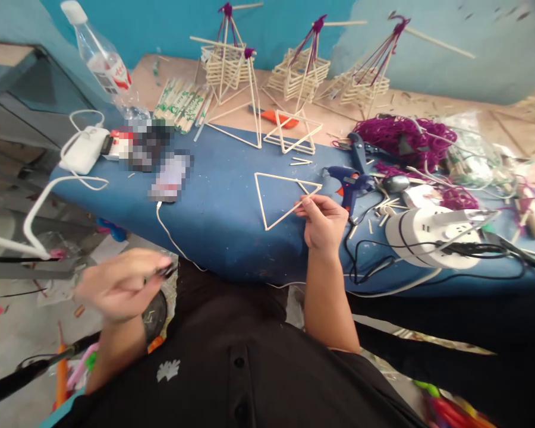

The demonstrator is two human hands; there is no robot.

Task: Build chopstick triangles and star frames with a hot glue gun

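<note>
My right hand (pixel 324 223) pinches one corner of a triangle of thin wooden sticks (pixel 261 202), held over the blue table cover; a short stick crosses near that corner. My left hand (pixel 122 284), blurred, is raised off the table's front edge at the lower left, closed on a small dark object (pixel 166 271) that I cannot make out. A blue glue gun (pixel 350 181) lies just right of the triangle. Behind it rest a small stick frame (pixel 293 134) and an orange-handled tool (pixel 280 117).
Stick structures tied with purple yarn (pixel 298 71) stand along the wall. Chopstick packets (pixel 182 104), a plastic bottle (pixel 107 68) and a phone (pixel 172 177) are at the left. A white power strip (pixel 412 235) with cables and purple yarn (pixel 405 139) are at the right.
</note>
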